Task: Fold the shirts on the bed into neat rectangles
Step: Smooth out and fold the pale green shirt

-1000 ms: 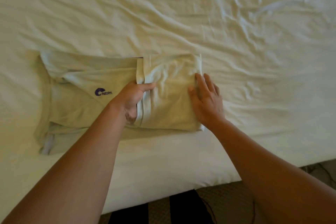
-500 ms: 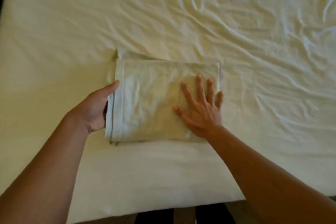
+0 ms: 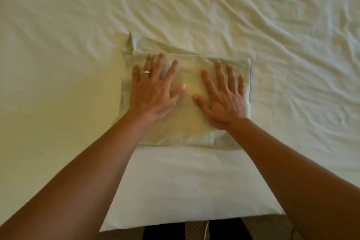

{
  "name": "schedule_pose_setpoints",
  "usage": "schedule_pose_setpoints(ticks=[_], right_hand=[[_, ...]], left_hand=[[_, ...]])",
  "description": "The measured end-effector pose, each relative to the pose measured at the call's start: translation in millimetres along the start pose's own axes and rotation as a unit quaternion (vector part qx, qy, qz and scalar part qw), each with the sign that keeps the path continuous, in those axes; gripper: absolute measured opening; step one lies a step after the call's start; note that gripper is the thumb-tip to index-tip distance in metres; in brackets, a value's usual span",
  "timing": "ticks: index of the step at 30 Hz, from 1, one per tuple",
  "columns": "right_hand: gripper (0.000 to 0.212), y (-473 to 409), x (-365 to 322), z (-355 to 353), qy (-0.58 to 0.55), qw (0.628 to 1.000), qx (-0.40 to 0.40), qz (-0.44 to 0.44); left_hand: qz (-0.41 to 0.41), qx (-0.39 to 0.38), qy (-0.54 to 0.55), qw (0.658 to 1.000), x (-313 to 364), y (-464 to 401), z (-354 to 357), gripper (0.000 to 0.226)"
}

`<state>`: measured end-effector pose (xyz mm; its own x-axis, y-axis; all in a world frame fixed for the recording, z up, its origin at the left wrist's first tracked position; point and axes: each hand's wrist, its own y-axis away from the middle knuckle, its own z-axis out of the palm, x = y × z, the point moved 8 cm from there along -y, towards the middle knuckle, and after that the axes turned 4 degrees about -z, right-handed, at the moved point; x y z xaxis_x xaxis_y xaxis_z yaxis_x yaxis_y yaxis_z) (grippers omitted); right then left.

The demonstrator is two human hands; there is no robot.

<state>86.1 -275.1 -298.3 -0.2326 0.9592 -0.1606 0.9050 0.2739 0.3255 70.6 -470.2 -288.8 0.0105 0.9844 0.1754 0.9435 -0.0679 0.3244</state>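
Pale folded shirt (image 3: 187,122) on bed (image 3: 58,45), flat under both hands' spread fingers (image 3: 230,76), nothing gripped

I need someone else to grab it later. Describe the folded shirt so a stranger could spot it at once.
Start from the wide, wrinkled cream bed sheet. Near its front edge lies the folded shirt, a pale yellow-green rectangle under the flat left hand and right hand. Unlike the sheet, it has thick layered edges and a thin purple strip along its right side.
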Motion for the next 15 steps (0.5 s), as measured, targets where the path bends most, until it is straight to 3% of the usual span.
schedule_pose_setpoints(ticks=[5,9,13,15], right_hand=[[0.077,6.0,33.6,14.2,-0.006,1.0,0.012,0.016],[0.08,19.3,27.3,9.3,-0.025,0.999,0.027,0.015],[0.082,68.7,20.1,28.4,0.021,0.997,0.013,-0.077],[0.081,76.2,24.7,34.0,0.025,0.997,0.006,-0.077]], left_hand=[[0.002,0.003,-0.026,1.0,-39.2,-10.9,26.1,0.075],[-0.038,0.037,-0.02,0.998,-19.3,-1.5,16.9,0.067],[0.113,0.057,-0.044,0.991,16.9,47.6,29.3,0.069],[0.121,0.047,-0.059,0.99,7.4,55.0,37.6,0.072]])
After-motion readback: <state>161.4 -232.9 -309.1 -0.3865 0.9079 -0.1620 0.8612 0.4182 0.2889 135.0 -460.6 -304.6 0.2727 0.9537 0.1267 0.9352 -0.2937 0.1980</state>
